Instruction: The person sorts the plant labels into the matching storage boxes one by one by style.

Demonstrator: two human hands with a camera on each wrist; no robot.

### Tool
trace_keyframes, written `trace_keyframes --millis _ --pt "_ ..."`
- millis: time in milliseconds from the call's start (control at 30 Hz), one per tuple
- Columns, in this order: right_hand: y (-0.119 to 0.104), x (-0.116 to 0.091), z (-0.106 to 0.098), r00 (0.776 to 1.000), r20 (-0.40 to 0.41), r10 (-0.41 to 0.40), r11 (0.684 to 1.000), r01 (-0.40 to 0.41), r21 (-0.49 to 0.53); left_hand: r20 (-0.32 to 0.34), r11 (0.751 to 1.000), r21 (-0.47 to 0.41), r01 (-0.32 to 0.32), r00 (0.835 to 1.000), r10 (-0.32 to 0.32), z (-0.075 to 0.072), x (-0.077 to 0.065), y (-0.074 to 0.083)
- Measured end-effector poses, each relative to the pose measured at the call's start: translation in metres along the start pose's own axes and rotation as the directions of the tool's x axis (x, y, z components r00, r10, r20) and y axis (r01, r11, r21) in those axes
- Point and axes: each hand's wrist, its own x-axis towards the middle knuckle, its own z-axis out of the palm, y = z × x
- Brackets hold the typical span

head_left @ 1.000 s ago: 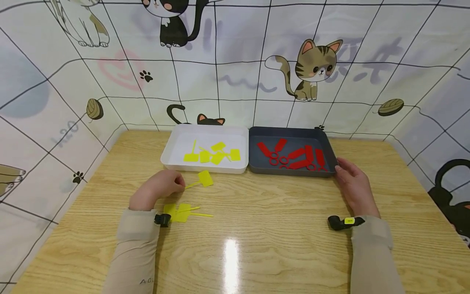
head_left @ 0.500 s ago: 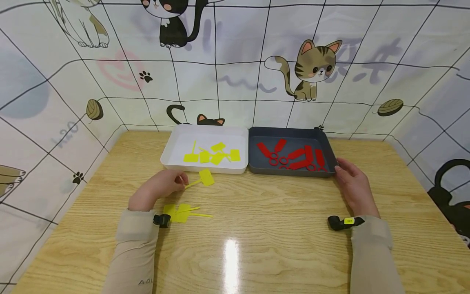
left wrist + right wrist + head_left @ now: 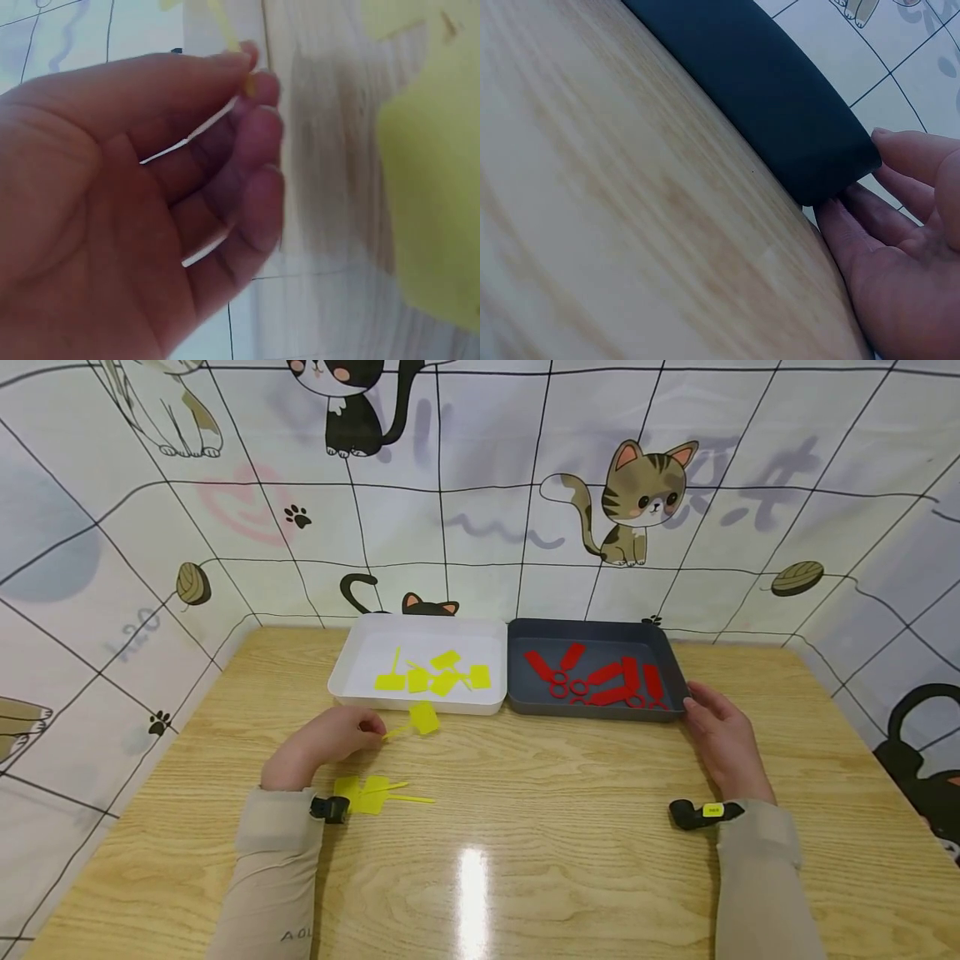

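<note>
My left hand (image 3: 330, 739) pinches the thin stem of a yellow flag-shaped tag (image 3: 424, 717) between thumb and fingertips, just in front of the white tray (image 3: 345, 694). The stem end shows between the fingertips in the left wrist view. Two more yellow tags (image 3: 372, 802) lie overlapping on the table near the left wrist. Several yellow tags (image 3: 444, 682) rest inside the white tray. My right hand (image 3: 723, 739) touches the front right corner of the dark grey tray (image 3: 585, 712), its fingers along the side. Several red tags with ring ends (image 3: 606, 675) lie in that tray.
Both trays stand side by side at the back of the wooden table (image 3: 525, 827), close to a cat-patterned cloth backdrop (image 3: 487, 527). Each wrist wears a small black camera (image 3: 330, 810). A bright reflection crosses the table's front middle.
The left hand has shifted slightly to the right, and the tag in it has moved up toward the white tray's front edge. The right hand and both trays have stayed put.
</note>
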Motion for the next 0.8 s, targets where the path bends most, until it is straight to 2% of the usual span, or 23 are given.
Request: trace_keyframes --millis 67,167,333,467,667,800 --pt "-0.0003 0.0003 0.0002 1.0 -0.003 -0.002 1.0 0.002 0.0 -0.032 1.0 -0.016 -0.021 0.999 0.021 -0.0007 0.0003 0.0016" --pt "-0.0004 0.001 0.0006 1.0 -0.011 -0.002 1.0 0.002 -0.001 -0.119 0.998 -0.039 -0.046 0.992 0.041 -0.0028 0.0008 0.0048" --pt "-0.0004 0.0007 0.0012 1.0 -0.016 -0.002 1.0 0.001 -0.007 -0.275 0.995 -0.044 -0.088 0.959 0.072 -0.0063 0.0022 0.0088" --pt "0.0 0.0001 0.001 1.0 -0.019 -0.001 1.0 0.001 -0.023 -0.346 0.993 -0.015 -0.116 0.933 0.103 -0.007 0.0036 0.0092" --pt "0.0014 0.0006 0.0006 1.0 -0.02 -0.007 1.0 0.007 -0.012 -0.418 0.994 -0.056 -0.09 0.907 0.059 -0.0047 0.0055 0.0084" --pt "0.0006 0.0005 0.0011 1.0 -0.022 -0.005 1.0 0.004 -0.025 -0.484 0.992 -0.104 -0.075 0.875 0.015 -0.0034 0.0055 0.0071"
